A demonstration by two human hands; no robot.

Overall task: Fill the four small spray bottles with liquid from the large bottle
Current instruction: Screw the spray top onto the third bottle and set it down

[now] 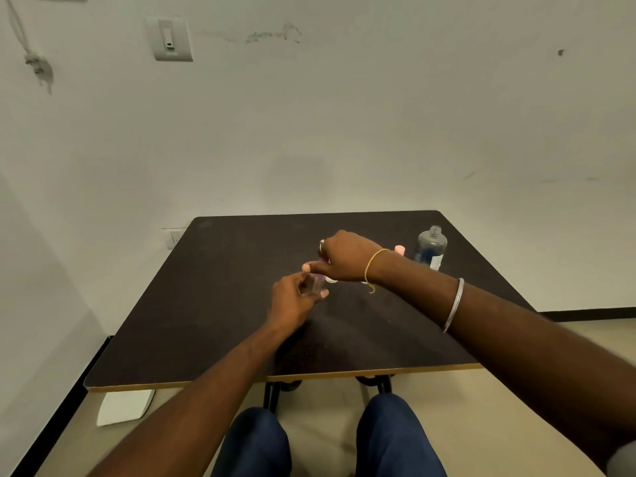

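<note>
My left hand (292, 299) grips a small clear spray bottle (316, 284) near the middle of the dark table (223, 321). Just above it my right hand (344, 256) pinches the bottle's purple top (321, 261). The large clear bottle (431, 247) stands uncapped at the table's far right, partly filled with liquid. A small bottle with a pink top (400, 250) shows behind my right wrist. Something white (332, 279) peeks out under my right hand; I cannot tell what it is. Other small bottles are hidden.
The table stands against a white wall, its front edge (275, 378) close above my knees. A white block (124, 406) lies on the floor under the table's left front corner. A wall switch (168, 39) is high on the left.
</note>
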